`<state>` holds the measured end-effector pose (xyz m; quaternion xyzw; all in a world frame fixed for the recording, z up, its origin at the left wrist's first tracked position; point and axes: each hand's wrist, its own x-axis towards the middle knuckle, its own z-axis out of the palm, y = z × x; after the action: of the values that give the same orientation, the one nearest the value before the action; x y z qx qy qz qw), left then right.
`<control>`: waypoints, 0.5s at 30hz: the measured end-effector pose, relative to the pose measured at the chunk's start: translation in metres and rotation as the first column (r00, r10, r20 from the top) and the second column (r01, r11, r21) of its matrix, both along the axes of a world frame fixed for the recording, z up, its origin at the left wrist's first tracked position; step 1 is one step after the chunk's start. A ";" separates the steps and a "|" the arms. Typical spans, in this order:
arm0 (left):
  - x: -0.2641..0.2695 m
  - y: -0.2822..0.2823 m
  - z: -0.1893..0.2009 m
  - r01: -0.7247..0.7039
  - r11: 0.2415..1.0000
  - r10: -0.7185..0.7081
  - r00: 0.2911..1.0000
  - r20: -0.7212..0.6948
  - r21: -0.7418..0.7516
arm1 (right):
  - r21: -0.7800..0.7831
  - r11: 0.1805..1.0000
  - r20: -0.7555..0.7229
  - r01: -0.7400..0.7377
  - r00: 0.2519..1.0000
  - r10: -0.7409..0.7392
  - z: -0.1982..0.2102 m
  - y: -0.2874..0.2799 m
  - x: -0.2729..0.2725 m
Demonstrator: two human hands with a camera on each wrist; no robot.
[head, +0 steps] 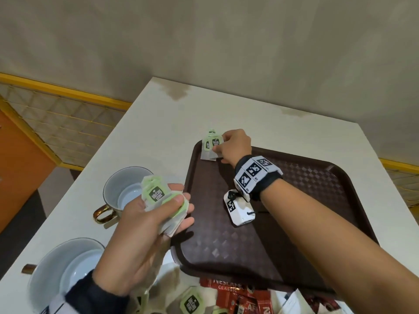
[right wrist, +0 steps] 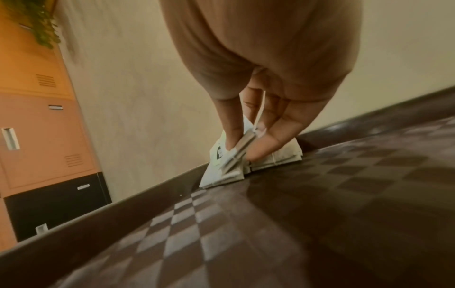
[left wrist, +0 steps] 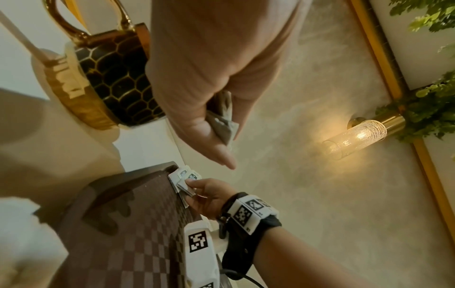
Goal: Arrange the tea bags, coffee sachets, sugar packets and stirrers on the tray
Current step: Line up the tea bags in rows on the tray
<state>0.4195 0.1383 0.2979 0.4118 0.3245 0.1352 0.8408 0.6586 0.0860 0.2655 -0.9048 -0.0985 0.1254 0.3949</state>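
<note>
A brown checkered tray [head: 294, 234] lies on the white table. In its far left corner my right hand [head: 233, 146] pinches a small stack of green-tagged tea bags [head: 212, 147] that stands against the rim; the same tea bags [right wrist: 229, 161] show between thumb and fingers in the right wrist view. My left hand [head: 145, 223] hovers left of the tray, gripping a bundle of several tea bags [head: 163, 200]. More tea bags [head: 190, 302] and red coffee sachets [head: 233, 295] lie at the table's near edge. Sugar packets and stirrers cannot be made out.
Two white-lined cups with gold handles stand left of the tray: one [head: 124, 191] beside my left hand, another [head: 65, 273] nearer me. The table's [head: 158, 123] left edge drops off to an orange cabinet. A wall runs behind the table.
</note>
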 end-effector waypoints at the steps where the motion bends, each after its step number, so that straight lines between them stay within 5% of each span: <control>1: 0.001 0.000 0.001 0.007 1.000 -0.007 1.000 -0.002 0.000 | -0.010 1.000 0.012 -0.007 1.000 0.007 0.001 0.001 0.000; 6: 0.002 -0.003 0.004 0.060 0.998 -0.060 0.998 -0.003 0.003 | -0.035 0.999 0.044 -0.035 0.998 0.037 0.005 -0.009 0.011; 10: 0.001 -0.003 0.008 0.087 0.996 -0.087 0.996 0.006 0.006 | 0.080 0.997 -0.065 -0.002 0.998 0.008 0.014 -0.029 0.022; 15: 0.005 -0.005 0.009 0.086 0.996 -0.086 0.996 0.002 -0.006 | 0.020 0.999 -0.176 -0.045 0.983 0.048 0.016 -0.045 0.032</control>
<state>0.4244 0.1337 0.3069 0.4228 0.3062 0.0985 0.8472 0.6904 0.0414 0.2817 -0.8843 -0.0851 0.2135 0.4064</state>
